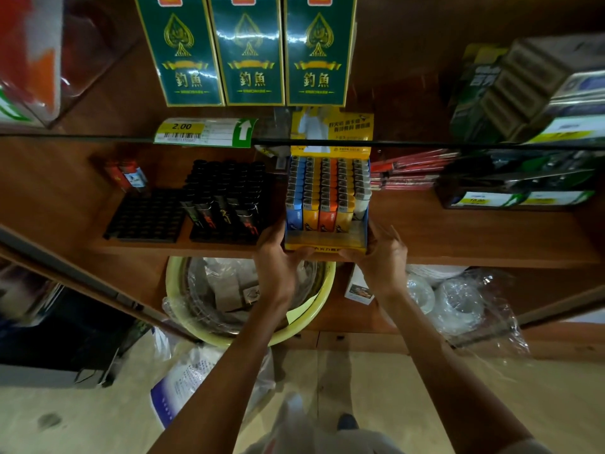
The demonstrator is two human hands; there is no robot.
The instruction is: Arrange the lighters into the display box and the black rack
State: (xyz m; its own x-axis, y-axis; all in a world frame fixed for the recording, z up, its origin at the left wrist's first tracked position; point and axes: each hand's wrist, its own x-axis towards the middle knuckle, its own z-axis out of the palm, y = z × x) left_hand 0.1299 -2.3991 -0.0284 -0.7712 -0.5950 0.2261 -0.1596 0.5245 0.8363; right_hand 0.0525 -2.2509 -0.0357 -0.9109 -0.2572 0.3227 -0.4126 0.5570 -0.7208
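Observation:
A yellow display box [325, 241] stands on the wooden shelf [458, 237], filled with rows of blue, yellow, orange and white lighters [327, 191]. My left hand [276, 253] grips the box's front left corner and my right hand [381, 257] grips its front right corner. Left of the box a black rack [226, 235] holds several black lighters [226, 188]. Further left lies a second black rack [145, 217] with empty holes. A few loose red and blue lighters [129, 176] stand behind it.
Green card boxes [245, 50] stand on the glass shelf above, with a price tag [203, 131] at its edge. Red packets [409, 172] and a dark tray [517, 194] sit right of the box. Below hang a yellow basin [311, 322] and plastic bags [458, 306].

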